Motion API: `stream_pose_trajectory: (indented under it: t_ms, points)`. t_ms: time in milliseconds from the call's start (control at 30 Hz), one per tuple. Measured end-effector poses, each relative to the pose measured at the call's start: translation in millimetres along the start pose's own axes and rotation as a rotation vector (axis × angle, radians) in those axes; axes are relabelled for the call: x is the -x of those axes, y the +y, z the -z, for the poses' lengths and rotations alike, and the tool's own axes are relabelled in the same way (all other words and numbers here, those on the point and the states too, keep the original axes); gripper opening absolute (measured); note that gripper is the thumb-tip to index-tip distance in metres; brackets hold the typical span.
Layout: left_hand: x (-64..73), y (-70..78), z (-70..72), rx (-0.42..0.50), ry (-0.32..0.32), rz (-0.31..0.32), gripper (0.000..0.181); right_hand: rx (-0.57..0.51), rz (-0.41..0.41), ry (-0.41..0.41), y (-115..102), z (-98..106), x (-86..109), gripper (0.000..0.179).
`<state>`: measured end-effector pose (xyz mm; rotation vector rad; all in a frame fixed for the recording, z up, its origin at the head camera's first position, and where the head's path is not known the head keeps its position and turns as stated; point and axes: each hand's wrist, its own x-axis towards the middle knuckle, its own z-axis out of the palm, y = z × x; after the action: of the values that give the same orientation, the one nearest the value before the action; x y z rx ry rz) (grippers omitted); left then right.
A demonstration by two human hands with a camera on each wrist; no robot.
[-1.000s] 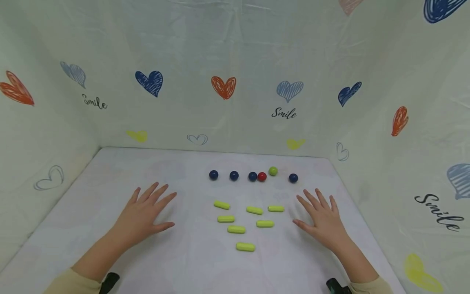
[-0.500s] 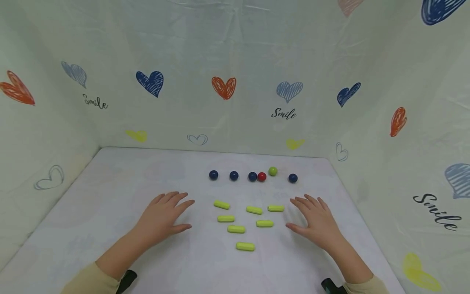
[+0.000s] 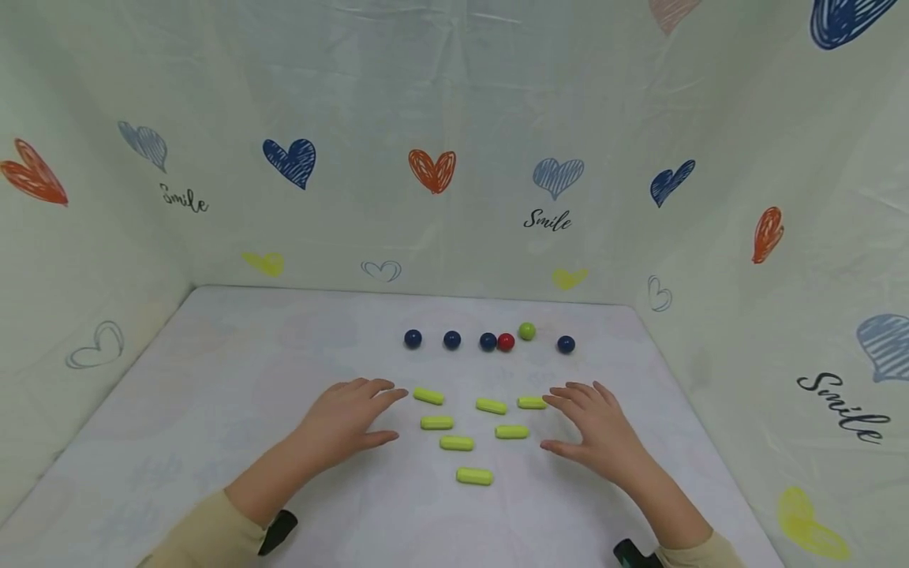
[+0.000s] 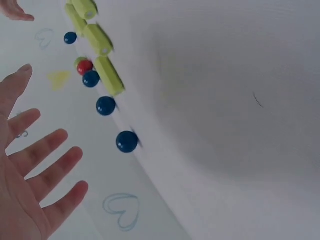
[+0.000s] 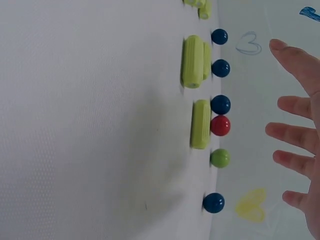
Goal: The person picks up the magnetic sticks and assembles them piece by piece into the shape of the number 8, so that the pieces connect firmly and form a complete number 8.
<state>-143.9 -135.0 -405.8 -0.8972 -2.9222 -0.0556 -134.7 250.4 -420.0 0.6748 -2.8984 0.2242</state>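
Several yellow-green ribbed sticks [image 3: 474, 476] lie scattered on the white table between my two hands. To their left is my left hand [image 3: 341, 422], fingers spread and holding nothing, its fingertips close to the nearest stick [image 3: 429, 396]. My right hand [image 3: 600, 430] hovers on the right with fingers extended; its fingertips overlap the end of one stick [image 3: 531, 402] in the head view. In the left wrist view the left hand [image 4: 35, 170] shows an empty palm, and the right wrist view shows the right hand [image 5: 302, 130] likewise empty.
Behind the sticks stands a loose row of balls: several dark blue ones [image 3: 413, 339], a red ball [image 3: 506, 342] touching a blue one, and a green ball [image 3: 527, 331]. A cloth printed with hearts [image 3: 432, 171] walls off the table's back and sides.
Both hands have moved inward toward the sticks, the left one farther, to the right. Their fingers have come closer together. The sticks and balls have stayed in place.
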Motion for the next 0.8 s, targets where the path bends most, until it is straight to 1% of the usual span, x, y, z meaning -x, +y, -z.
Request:
stream_pose_trajectory:
  t_ms: [167, 367, 533, 633, 800]
  points:
    - [-9.9, 11.0, -0.8, 0.016, -0.029, -0.007, 0.054, -0.024, 0.042, 0.009, -6, -1, -3.8, 0.06]
    - [-18.8, 22.8, -5.3, 0.048, -0.041, -0.057, 0.051, -0.047, 0.07, -0.023, -15, -2, -6.6, 0.053]
    - [-26.7, 32.8, -6.8, 0.1, -0.071, -0.079, 0.051, -0.06, 0.097, -0.087, -21, -4, -8.6, 0.05]
    - [-30.6, 39.9, -8.6, 0.116, -0.088, -0.109, 0.049, -0.075, 0.101, -0.123, -24, -5, -9.6, 0.048]
    - [-35.3, 53.8, -12.0, 0.078, -0.115, -0.16, 0.048, -0.101, 0.096, -0.184, -29, -5, -11.7, 0.045]
